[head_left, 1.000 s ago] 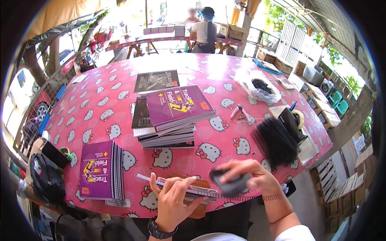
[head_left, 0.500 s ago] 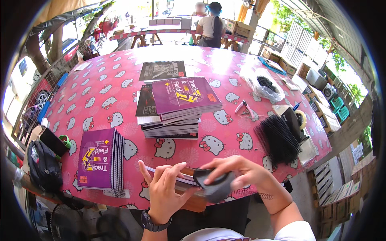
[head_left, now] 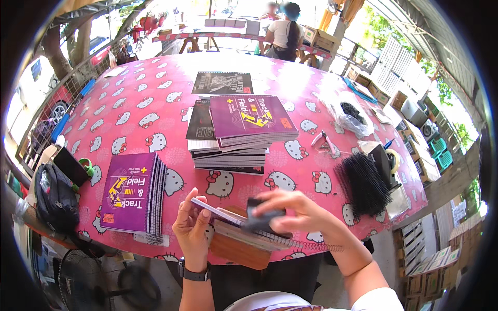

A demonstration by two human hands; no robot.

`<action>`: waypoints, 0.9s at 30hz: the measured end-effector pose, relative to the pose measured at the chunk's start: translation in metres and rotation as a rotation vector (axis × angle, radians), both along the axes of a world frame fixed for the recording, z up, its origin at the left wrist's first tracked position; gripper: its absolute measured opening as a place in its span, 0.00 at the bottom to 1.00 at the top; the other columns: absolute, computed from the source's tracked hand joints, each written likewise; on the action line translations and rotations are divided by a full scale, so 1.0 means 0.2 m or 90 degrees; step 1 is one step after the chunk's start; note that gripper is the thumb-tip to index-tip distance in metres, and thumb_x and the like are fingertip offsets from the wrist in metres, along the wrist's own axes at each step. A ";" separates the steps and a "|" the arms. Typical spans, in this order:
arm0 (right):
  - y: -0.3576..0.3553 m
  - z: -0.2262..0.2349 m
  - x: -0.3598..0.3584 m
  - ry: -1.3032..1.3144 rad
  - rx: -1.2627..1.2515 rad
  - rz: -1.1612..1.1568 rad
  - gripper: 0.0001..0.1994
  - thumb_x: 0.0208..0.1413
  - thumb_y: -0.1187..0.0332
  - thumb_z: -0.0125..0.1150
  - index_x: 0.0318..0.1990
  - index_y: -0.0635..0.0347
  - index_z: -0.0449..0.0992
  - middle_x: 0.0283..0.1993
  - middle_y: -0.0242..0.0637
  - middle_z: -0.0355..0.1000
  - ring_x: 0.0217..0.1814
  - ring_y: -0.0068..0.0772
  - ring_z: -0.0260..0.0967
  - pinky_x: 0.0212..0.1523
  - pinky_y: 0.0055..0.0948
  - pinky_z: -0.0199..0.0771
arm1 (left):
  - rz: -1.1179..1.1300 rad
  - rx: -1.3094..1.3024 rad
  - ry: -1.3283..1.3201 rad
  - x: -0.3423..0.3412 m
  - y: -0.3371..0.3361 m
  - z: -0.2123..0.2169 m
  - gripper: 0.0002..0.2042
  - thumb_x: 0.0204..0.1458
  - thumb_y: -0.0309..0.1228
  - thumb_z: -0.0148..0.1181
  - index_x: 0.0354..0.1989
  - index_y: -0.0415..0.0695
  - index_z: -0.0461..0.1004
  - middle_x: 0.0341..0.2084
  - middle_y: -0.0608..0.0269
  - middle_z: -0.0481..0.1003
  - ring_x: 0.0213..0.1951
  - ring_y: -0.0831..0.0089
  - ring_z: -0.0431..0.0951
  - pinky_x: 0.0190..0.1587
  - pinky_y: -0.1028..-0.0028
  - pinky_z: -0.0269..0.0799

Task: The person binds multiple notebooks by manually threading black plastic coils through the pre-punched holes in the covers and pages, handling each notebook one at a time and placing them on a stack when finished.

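Note:
Near the table's front edge, a purple-edged notebook point(head_left: 228, 217) is tilted almost edge-on. My left hand point(head_left: 192, 223) is closed on its left end, thumb on the near side. My right hand point(head_left: 290, 210), smeared by motion, grips a dark grey, rounded pad-like thing point(head_left: 262, 213) against the notebook's right part; its exact kind is unclear. A thin dark wire coil point(head_left: 316, 245) sticks out from the notebook's lower right, passing under my right forearm. Beneath lies a brown wooden board point(head_left: 238, 251).
Purple spiral notebooks point(head_left: 129, 194) are stacked at left; a mixed notebook pile point(head_left: 254, 122) stands mid-table. Pink-handled pliers point(head_left: 326, 144), several black coils point(head_left: 363, 184), a tape roll point(head_left: 392, 159) and a plastic bag point(head_left: 353, 116) lie right. A black bag point(head_left: 54, 199) hangs left. People are beyond.
My left hand has shifted left and turned, its thumb now on the notebook's near face. My right hand has moved slightly left and up with the dark pad. The view has shifted a little.

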State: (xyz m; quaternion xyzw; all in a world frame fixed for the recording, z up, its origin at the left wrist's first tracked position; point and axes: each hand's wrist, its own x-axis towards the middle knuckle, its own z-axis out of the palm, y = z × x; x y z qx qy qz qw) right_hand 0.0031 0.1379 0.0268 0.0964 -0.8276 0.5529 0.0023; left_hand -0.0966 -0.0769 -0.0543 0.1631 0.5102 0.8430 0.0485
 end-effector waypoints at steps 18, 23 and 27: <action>-0.06 -0.04 -0.14 0.083 -0.176 0.017 0.18 0.48 0.55 0.65 0.43 0.53 0.79 0.51 0.54 0.70 0.60 0.46 0.62 0.59 0.42 0.59 | -0.016 0.049 0.011 -0.01 -0.01 -0.01 0.17 0.55 0.22 0.54 0.55 0.34 0.67 0.39 0.68 0.70 0.43 0.80 0.70 0.49 0.79 0.64; -0.05 -0.05 -0.19 0.024 -0.005 -0.093 0.22 0.49 0.54 0.63 0.43 0.63 0.78 0.47 0.44 0.74 0.60 0.45 0.61 0.60 0.42 0.57 | -0.012 0.032 0.009 -0.01 0.00 0.01 0.17 0.55 0.21 0.53 0.55 0.34 0.67 0.39 0.68 0.70 0.43 0.81 0.70 0.48 0.79 0.64; -0.08 -0.03 -0.18 0.072 -0.131 0.055 0.26 0.49 0.49 0.61 0.43 0.66 0.78 0.46 0.43 0.74 0.60 0.46 0.62 0.59 0.42 0.57 | -0.014 0.028 0.031 0.00 0.01 0.05 0.16 0.56 0.21 0.53 0.54 0.35 0.68 0.38 0.68 0.70 0.43 0.80 0.70 0.47 0.80 0.64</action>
